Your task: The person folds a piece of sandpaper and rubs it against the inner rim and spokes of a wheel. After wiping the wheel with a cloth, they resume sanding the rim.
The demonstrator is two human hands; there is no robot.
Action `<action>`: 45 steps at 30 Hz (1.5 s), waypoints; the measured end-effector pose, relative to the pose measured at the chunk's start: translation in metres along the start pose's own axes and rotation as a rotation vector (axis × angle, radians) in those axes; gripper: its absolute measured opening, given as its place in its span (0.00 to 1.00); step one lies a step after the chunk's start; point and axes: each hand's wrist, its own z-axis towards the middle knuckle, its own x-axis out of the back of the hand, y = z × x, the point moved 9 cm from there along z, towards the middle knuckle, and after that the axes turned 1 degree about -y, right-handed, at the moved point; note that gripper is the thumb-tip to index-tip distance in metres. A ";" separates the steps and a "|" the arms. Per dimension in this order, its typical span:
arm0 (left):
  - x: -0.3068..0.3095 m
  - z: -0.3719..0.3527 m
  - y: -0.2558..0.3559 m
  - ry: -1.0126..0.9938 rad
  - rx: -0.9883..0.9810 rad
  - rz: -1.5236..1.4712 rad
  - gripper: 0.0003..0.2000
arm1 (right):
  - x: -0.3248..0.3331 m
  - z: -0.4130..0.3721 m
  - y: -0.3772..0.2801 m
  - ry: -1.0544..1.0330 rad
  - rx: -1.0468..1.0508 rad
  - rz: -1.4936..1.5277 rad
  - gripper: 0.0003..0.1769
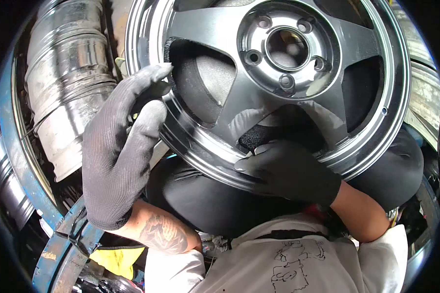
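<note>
A dark grey five-spoke car wheel rim (200,24) with a shiny lip lies face up over my lap. My left hand (120,132), in a grey-black knit glove dusted pale at the fingertips, is at the rim's left edge. Its fingers curve over the lip toward a spoke opening, with the thumb held apart from them. At the near edge my right hand (291,171), gloved in black, bends over the lip by the lower spoke opening. Its fingers are closed together, and a tiny pale bit shows between them; I cannot tell what it is.
Stacked shiny metal wheel barrels (68,73) stand on the left, beside a blue metal frame (22,141). More metal pieces (425,93) are at the right edge. A yellow cloth (116,261) lies low on the left. My black-clad legs (205,200) are under the rim.
</note>
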 end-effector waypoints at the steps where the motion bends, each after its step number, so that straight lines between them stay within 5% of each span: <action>1: 0.001 0.000 0.000 -0.001 0.011 -0.004 0.23 | 0.000 -0.001 -0.002 -0.011 -0.012 -0.012 0.14; 5: -0.004 -0.001 0.001 -0.026 0.000 -0.030 0.23 | -0.012 -0.005 0.011 0.162 0.076 0.203 0.11; 10: 0.000 -0.003 -0.005 0.005 0.015 -0.016 0.24 | -0.001 0.000 -0.002 -0.065 0.027 -0.125 0.09; 14: -0.007 -0.004 -0.004 -0.020 0.037 -0.067 0.25 | -0.008 0.000 0.006 0.119 0.045 0.098 0.06; 19: -0.007 -0.001 0.000 -0.027 0.047 -0.052 0.28 | 0.007 0.000 -0.006 0.133 0.128 -0.033 0.07; 25: -0.012 0.003 0.007 -0.065 0.012 0.050 0.27 | -0.007 -0.012 0.008 -0.056 -0.013 -0.185 0.10; 29: -0.015 0.004 0.003 -0.053 0.026 0.004 0.25 | -0.004 0.004 0.004 0.142 0.065 -0.038 0.07; 34: -0.011 0.000 0.002 -0.039 0.033 0.014 0.25 | -0.003 0.001 -0.001 -0.044 -0.001 -0.150 0.08; 37: -0.013 0.002 -0.002 -0.027 0.103 -0.045 0.25 | -0.007 0.011 -0.002 0.098 0.091 -0.101 0.09; 45: -0.016 -0.002 -0.006 -0.076 0.160 0.020 0.25 | -0.007 0.006 -0.012 0.088 0.084 -0.279 0.13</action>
